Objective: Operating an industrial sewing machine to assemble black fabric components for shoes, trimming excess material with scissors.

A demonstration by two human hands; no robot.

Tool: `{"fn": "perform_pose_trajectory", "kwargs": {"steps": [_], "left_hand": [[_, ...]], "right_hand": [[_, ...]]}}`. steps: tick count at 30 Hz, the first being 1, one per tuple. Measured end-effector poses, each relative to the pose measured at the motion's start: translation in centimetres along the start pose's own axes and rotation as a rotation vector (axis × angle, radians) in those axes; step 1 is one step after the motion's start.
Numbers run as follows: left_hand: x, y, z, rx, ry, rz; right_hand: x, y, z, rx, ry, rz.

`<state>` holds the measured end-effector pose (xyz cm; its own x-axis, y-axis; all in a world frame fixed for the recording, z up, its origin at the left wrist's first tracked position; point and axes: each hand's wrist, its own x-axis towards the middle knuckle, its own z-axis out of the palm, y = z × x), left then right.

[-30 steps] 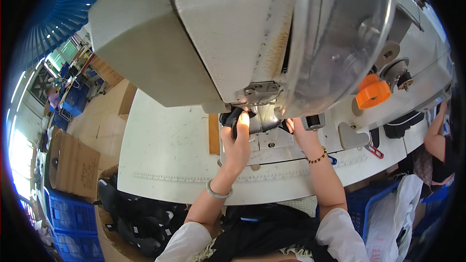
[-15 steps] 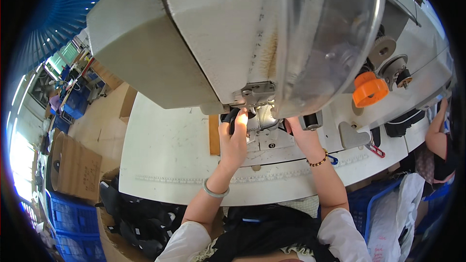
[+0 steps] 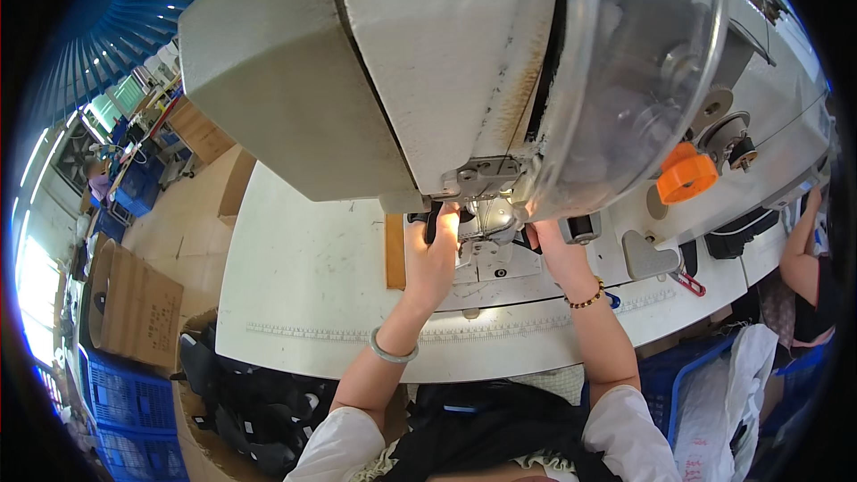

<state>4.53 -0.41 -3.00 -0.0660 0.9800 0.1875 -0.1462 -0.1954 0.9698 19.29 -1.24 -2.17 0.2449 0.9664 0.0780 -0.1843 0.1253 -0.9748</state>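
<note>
Left hand (image 3: 432, 261) pinched a black piece (image 3: 432, 225) under the sewing machine (image 3: 437, 62); how the right hand (image 3: 562, 257) gripped could not be told. Slow, even guiding seemed best.

The left hand (image 3: 433, 257) and right hand (image 3: 561, 257) have edged farther toward the far side. Less of the black piece (image 3: 432, 227) shows between them.

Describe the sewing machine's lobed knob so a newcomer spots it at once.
Start at the big pale sewing machine filling the upper middle. Just right of its clear plastic cover sits the lobed knob, bright orange among grey and black fittings.
</note>
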Motion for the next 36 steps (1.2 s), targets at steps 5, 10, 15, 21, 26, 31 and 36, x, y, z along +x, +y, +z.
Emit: {"fn": "perform_pose_trajectory", "kwargs": {"steps": [5,10,15,21,26,31,36], "left_hand": [[0.3,-0.1,-0.1,0.129,-0.017,0.060],[0.6,0.4,0.4,0.043,0.018,-0.006],[0.7,0.6,-0.1,0.059,-0.051,-0.053],[1.0,0.1,0.0,-0.040,-0.081,0.007],[1.9,-0.7,-0.5,-0.003,-0.117,0.138],[2.7,-1.3,-0.5,-0.165,-0.202,0.093],[2.6,-0.9,0.3,-0.189,-0.128,0.124]], "right_hand": [[0.9,0.2,-0.9,-0.060,-0.109,0.013],[0.3,-0.5,-0.4,-0.026,-0.122,-0.084],[-0.2,-0.8,-1.0,-0.089,-0.244,-0.265],[0.0,-0.1,-1.1,-0.049,-0.149,-0.135],[0.6,0.4,-0.7,-0.079,-0.127,-0.107],[1.1,-0.1,-0.3,0.045,-0.116,-0.028],[1.2,0.4,-0.8,-0.071,-0.076,0.006]]}}
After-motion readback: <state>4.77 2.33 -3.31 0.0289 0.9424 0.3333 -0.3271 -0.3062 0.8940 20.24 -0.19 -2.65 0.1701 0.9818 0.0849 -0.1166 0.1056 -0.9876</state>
